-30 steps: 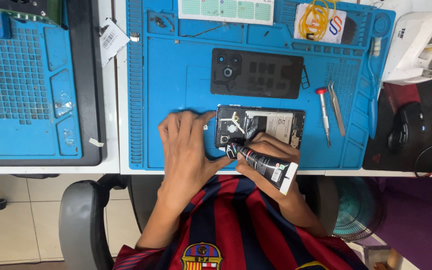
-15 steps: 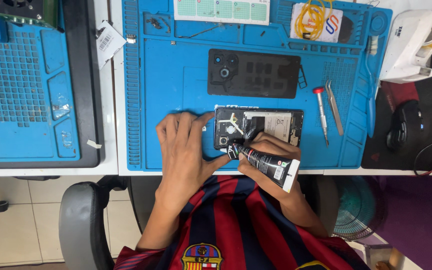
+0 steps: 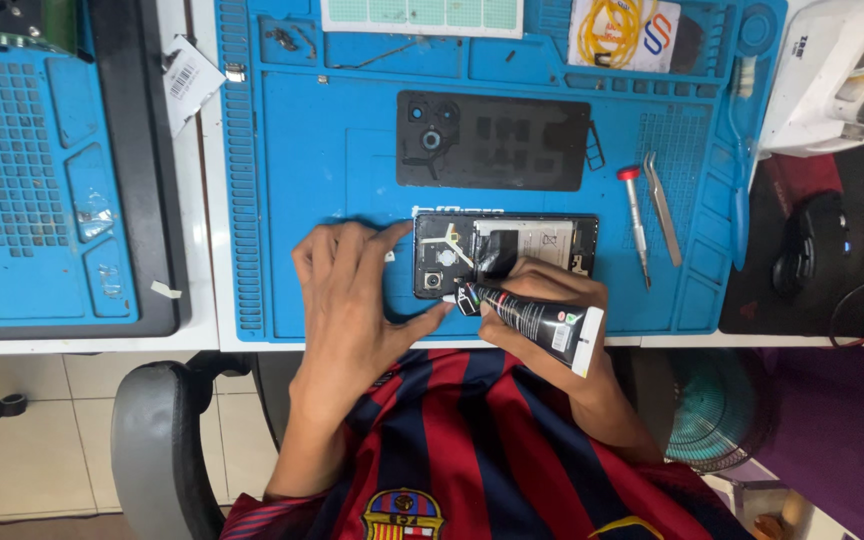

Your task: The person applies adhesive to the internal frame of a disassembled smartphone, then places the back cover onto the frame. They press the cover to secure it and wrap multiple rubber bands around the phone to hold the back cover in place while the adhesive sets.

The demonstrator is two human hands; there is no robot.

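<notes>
Opened phone [image 3: 512, 255] is laid at the frame's centre on the blue mat [image 3: 332, 140], long axis left to right, braced at its left end by the spread left hand [image 3: 352, 300]. A black glue tube [image 3: 532, 322] is clenched in the right hand [image 3: 542, 305], nozzle at the phone's lower left edge. A white barcode label [image 3: 190, 80] lies upper left.
</notes>
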